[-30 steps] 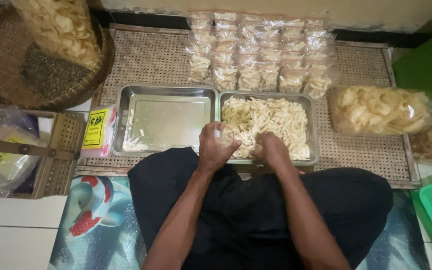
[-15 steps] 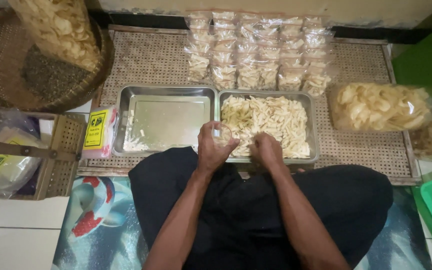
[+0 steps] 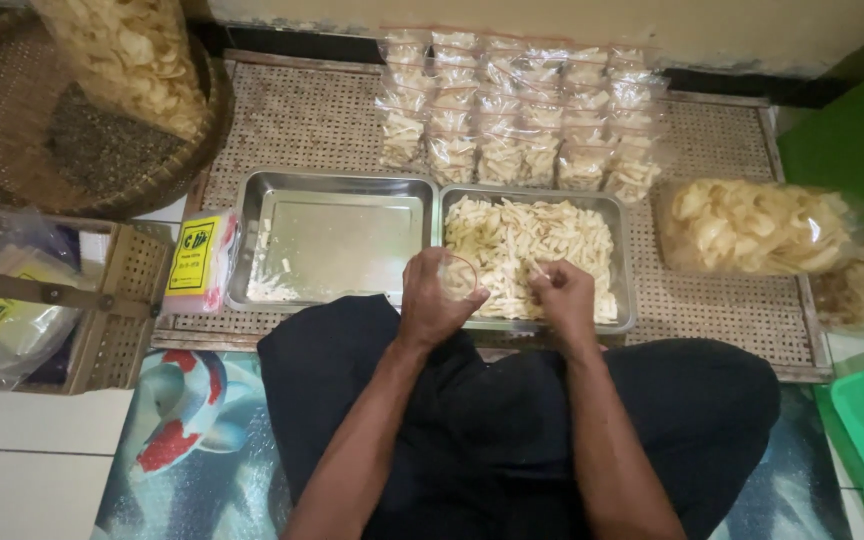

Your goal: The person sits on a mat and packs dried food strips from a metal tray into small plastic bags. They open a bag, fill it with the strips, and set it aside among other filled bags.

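Over the right steel tray (image 3: 624, 262), left hand (image 3: 434, 300) curls its fingers round a small clear bag (image 3: 458, 273), mouth held open. Right hand (image 3: 562, 292) pinches pale chips (image 3: 512, 235) w/ fingertips. Filling step, prob; next needs chips dropped into the bag mouth. Bag's fill level hard to see; thumbs partly hidden.

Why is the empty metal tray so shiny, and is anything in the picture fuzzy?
In the head view, light from above bounces off the nearly empty silver metal tray, leaving a pale glare on its flat bottom. The left hand, holding a small clear plastic bag, and the right hand look slightly soft. The straight woven mat edges bend near the corners, a wide-lens effect.
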